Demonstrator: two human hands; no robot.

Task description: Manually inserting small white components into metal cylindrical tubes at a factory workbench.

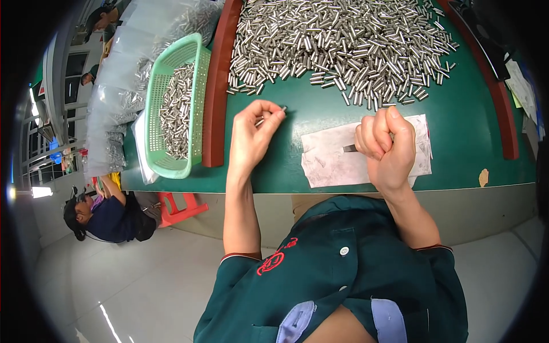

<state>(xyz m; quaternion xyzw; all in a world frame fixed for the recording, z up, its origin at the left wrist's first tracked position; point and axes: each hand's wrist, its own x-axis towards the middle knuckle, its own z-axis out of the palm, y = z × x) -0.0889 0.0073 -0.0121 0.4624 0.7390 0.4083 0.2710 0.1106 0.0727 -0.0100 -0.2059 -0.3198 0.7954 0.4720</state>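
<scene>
My left hand (250,137) is closed above the green table, pinching a small metal pin (284,108) between thumb and forefinger. More metal shows between its curled fingers. Over a stained white cloth or paper sheet (326,163), my right hand (392,151) is curled into a fist. Out of that fist, toward the left, sticks the flat dark end of a thin metal tool (349,148); the rest is hidden by the fingers, so its kind cannot be made out. Beyond both hands spreads a large heap of short, shiny metal pins (343,43).
Red-brown wooden rails (216,103) border the table (274,171) on both sides. Left of the left rail stands a green plastic basket (151,114) holding pins, beside clear bags (117,97) of metal parts. A red stool (177,210) and a seated person (114,214) are at the left.
</scene>
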